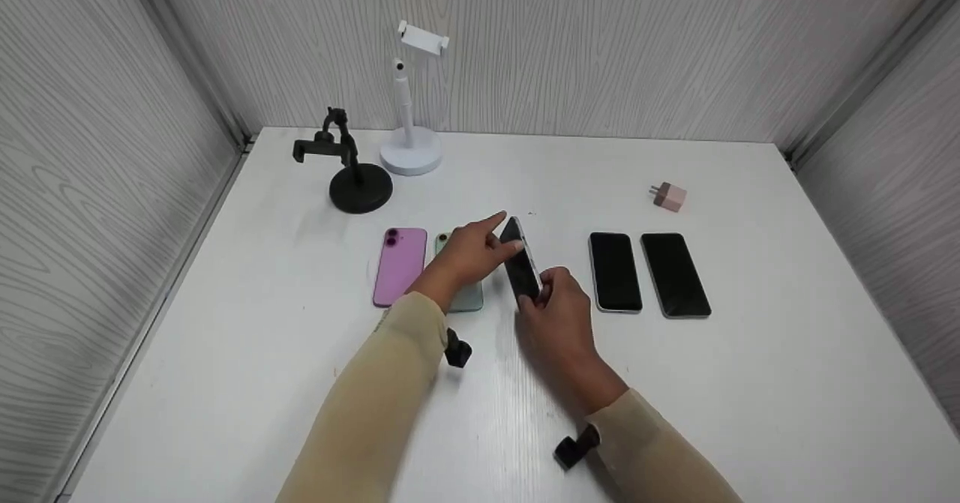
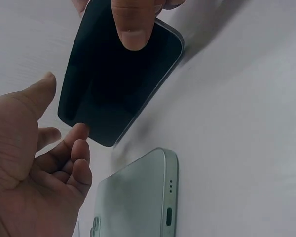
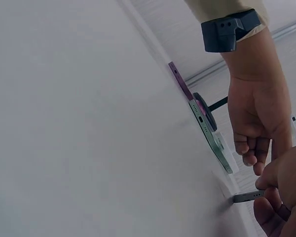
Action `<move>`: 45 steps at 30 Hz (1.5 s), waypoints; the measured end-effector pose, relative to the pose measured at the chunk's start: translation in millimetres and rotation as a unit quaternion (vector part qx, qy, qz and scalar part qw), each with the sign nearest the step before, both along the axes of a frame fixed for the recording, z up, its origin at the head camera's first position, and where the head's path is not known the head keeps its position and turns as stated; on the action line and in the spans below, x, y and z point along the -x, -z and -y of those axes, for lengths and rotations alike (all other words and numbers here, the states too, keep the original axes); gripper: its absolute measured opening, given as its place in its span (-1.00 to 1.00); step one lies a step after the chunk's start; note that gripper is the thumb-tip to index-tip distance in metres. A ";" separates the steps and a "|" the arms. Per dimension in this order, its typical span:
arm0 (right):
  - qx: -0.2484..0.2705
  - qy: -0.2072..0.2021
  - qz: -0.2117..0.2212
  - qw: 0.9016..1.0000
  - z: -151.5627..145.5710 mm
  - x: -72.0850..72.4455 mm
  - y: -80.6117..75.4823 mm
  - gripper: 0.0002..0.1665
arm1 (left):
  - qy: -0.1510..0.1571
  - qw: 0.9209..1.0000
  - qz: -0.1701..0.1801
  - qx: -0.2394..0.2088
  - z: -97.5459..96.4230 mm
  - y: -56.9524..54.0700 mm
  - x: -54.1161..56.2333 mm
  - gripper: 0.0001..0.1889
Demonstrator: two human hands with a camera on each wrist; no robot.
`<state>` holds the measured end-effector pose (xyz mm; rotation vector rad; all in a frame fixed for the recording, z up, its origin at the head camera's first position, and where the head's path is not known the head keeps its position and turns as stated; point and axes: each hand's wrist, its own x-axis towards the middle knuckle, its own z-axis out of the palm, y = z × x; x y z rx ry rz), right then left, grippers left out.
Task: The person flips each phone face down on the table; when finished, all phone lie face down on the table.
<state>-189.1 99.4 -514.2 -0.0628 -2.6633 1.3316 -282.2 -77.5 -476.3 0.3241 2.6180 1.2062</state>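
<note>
A dark-screened smartphone (image 1: 523, 272) is tilted up on edge over the middle of the table. My right hand (image 1: 559, 319) pinches its near end, the thumb lying across the screen in the left wrist view. At the far end my left hand (image 1: 466, 255) is held beside the phone, index finger pointing forward, the other fingers loosely bent and gripping nothing. Below that hand lies a mint-green phone (image 2: 138, 192), back up and partly hidden by the hand in the head view. Left of it a pink-purple phone (image 1: 401, 267) also lies back up.
Two black-screened phones (image 1: 615, 272) lie side by side on the right, a pink charger plug (image 1: 670, 196) behind them. Back left stand a black phone stand (image 1: 361, 188) and a taller white phone stand (image 1: 411, 151). Grey wood-grain panels (image 1: 562, 53) border the white table (image 1: 750, 413).
</note>
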 end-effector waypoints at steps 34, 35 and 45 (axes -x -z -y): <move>-0.033 -0.072 0.067 0.995 -6.7 0.7 -2.8 -0.54 | 0.038 0.996 0.062 -0.055 15.5 -7.4 6.2 -0.14; -0.038 -0.071 0.068 0.994 -7.1 1.1 -2.9 -0.54 | 0.039 0.996 0.063 -0.053 15.8 -7.3 6.6 -0.14; -0.078 -0.051 0.091 0.991 -10.6 4.7 -3.6 -0.54 | 0.049 0.995 0.078 -0.029 18.9 -6.6 9.6 -0.12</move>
